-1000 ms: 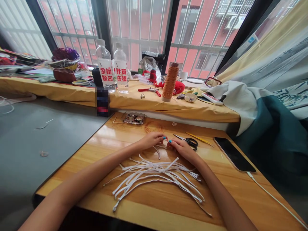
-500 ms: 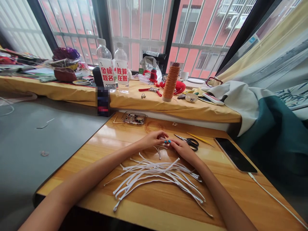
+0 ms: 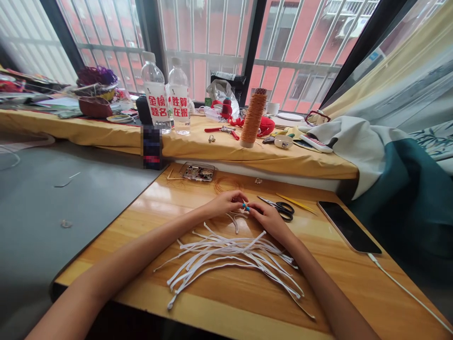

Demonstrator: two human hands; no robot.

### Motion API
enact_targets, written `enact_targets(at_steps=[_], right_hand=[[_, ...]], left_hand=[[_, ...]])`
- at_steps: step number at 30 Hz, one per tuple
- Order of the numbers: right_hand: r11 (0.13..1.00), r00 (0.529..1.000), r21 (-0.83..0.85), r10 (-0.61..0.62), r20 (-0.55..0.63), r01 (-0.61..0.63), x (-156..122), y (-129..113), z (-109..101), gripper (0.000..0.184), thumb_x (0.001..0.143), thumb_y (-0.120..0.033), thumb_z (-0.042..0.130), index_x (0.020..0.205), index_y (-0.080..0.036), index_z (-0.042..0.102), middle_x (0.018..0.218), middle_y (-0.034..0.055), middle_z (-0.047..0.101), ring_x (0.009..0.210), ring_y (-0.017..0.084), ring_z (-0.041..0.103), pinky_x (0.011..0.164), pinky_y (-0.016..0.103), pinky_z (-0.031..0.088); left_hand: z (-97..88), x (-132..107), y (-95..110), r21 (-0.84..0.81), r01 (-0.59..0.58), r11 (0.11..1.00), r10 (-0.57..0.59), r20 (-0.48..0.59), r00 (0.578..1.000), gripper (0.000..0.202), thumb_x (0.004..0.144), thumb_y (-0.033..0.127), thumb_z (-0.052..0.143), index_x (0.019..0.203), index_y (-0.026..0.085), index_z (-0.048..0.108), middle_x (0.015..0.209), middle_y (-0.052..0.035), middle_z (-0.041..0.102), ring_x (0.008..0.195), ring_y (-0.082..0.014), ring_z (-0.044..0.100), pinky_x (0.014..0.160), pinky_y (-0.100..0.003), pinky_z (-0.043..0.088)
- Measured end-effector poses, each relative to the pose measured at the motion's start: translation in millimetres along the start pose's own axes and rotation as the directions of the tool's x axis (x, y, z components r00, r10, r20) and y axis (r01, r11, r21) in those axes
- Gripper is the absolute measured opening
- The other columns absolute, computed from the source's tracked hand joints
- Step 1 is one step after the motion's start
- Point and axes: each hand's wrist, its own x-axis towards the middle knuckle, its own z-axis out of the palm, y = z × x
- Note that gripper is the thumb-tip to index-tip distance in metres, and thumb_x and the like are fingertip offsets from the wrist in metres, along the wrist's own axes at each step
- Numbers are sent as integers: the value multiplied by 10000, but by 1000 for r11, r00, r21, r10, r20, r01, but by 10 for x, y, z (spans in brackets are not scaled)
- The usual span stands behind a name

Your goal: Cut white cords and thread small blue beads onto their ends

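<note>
My left hand point(image 3: 229, 202) is closed in a pinch, its thumb and forefinger tips meeting those of my right hand point(image 3: 266, 216). Both pinch a short white cord point(image 3: 236, 223), whose loose part curves just below the fingers; the exact spot they grip is too small to see. Blue nails show at the fingertips. Nearer my body lies a loose bundle of white cords point(image 3: 226, 248), several with knotted ends, spread between my forearms. Black-handled scissors point(image 3: 283, 211) lie just beyond my right hand, blades partly apart.
On the wooden table point(image 3: 141, 288) are a clear tray of beads point(image 3: 197, 172), thin orange thread point(image 3: 226, 185), yellow tweezers point(image 3: 296, 204) and a phone point(image 3: 348, 226) with a cable. The ledge behind bears two bottles point(image 3: 180, 101), an orange thread spool point(image 3: 253, 118) and red-handled pliers point(image 3: 222, 130).
Both hands stay at the same place, with a slight shift of the fingertips against each other. The whole view has tilted a little. Nothing on the table has moved.
</note>
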Motion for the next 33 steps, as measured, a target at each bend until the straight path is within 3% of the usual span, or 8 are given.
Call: enact_targets(at_steps=[4,9,14,19,22,26,30,33], right_hand=[[999,998,-38,11,-58,-13,-3,-32,12,201,766,-262,446,843,-179,612,823,42,642,748,168,564,688,270,395],[990,984,-100,88,-154,-104,-14,-54,7,219,775,-292,430,802,-167,608,688,38,619,619,157,536,595,259,377],[992,979,-45,110,-169,-119,-17,-72,3,218,766,-312,444,800,-172,608,666,23,595,570,140,507,568,250,366],[968,985,213,155,-75,-136,18,-25,16,287,762,-400,448,641,-170,570,524,-24,482,498,107,441,515,229,342],[900,954,383,272,-122,-208,30,3,27,331,717,-464,488,602,-161,561,514,-33,448,467,86,399,462,215,311],[753,887,610,429,-171,-247,14,-58,16,269,642,-423,585,619,-154,595,549,-37,443,451,57,345,423,195,272],[459,871,846,490,12,-271,-7,-167,-32,188,616,-337,620,670,-158,595,564,-45,445,426,35,333,407,174,290],[347,863,879,488,129,-328,-6,-191,-61,148,646,-312,591,667,-170,554,537,-54,435,380,33,303,374,176,282]], left_hand=[[6,7,43,101,-3,995,17,-134,991,188,769,241,455,891,117,528,816,-26,566,718,-94,496,648,-193,376],[-18,-10,73,280,51,959,60,-374,926,320,806,381,388,737,125,567,697,-11,567,664,-107,492,617,-205,361],[2,-50,109,406,-20,914,109,-197,974,224,752,320,503,739,133,626,706,-16,615,674,-113,515,623,-198,357],[15,-48,105,327,-46,944,85,-106,991,170,755,195,491,817,112,626,743,-26,623,670,-98,521,628,-180,371],[4,-39,81,296,-47,954,75,-85,994,176,751,180,491,849,112,620,714,-16,610,646,-93,511,615,-179,371],[-5,-24,65,267,-86,960,107,-63,992,167,739,195,513,839,113,618,739,-20,602,668,-96,497,614,-184,364],[-1,-18,56,247,-74,966,86,-39,996,141,732,216,518,775,116,608,705,-15,583,659,-98,483,592,-185,354],[-1,-24,52,189,-41,981,43,-9,999,156,740,237,504,768,116,597,653,1,554,611,-86,462,566,-182,343]])
